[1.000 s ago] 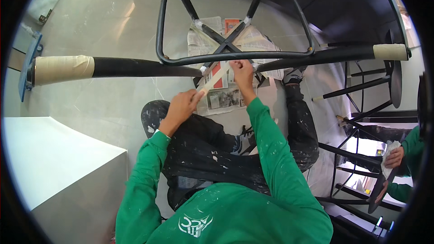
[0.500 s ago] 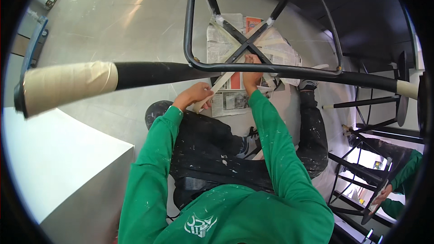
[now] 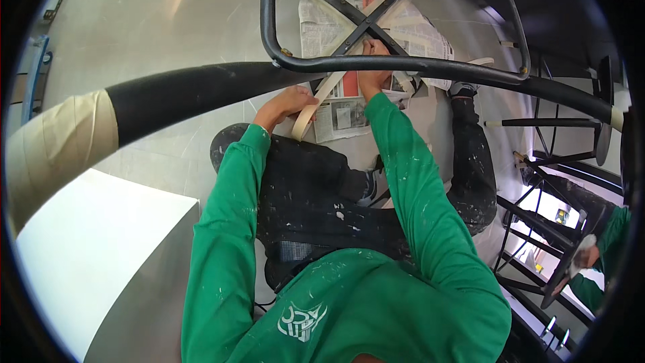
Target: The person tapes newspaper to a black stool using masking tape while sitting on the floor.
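Note:
A black metal frame [image 3: 376, 64] of curved tubes lies across my view, with crossed bars [image 3: 366, 20] above newspaper [image 3: 339, 27] on the floor. One thick tube end is wrapped in beige tape [image 3: 57, 144]. My left hand [image 3: 285, 104] holds a roll of beige masking tape [image 3: 304, 121], and a strip [image 3: 329, 87] runs from it up to the frame. My right hand [image 3: 373, 79] pinches that strip at the tube near the crossing. Both sleeves are green and spattered with paint.
A white box or tabletop [image 3: 101, 249] sits at my lower left. More black metal frames [image 3: 537, 215] stand at the right, where another person's hand in a green sleeve [image 3: 594, 255] works on one. The floor is pale and glossy.
The view has moved in closer to the frame and the taped tube end looms larger at left. My hands have shifted up toward the crossed bars, still stretching the tape.

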`<action>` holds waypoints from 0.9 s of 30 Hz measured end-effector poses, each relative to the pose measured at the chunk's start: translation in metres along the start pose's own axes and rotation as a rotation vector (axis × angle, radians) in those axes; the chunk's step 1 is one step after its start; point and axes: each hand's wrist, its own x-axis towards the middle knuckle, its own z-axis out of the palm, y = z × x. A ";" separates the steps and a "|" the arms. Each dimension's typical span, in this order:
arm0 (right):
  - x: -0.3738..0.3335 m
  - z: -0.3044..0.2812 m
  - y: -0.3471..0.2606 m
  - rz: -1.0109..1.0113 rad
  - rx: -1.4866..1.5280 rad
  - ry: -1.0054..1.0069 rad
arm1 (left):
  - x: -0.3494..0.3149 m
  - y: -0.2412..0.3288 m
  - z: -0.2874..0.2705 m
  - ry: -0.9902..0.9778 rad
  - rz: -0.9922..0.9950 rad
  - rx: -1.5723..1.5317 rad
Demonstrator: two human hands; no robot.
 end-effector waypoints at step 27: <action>-0.002 0.004 -0.002 0.044 -0.123 -0.024 | 0.031 -0.020 -0.003 0.142 0.043 0.102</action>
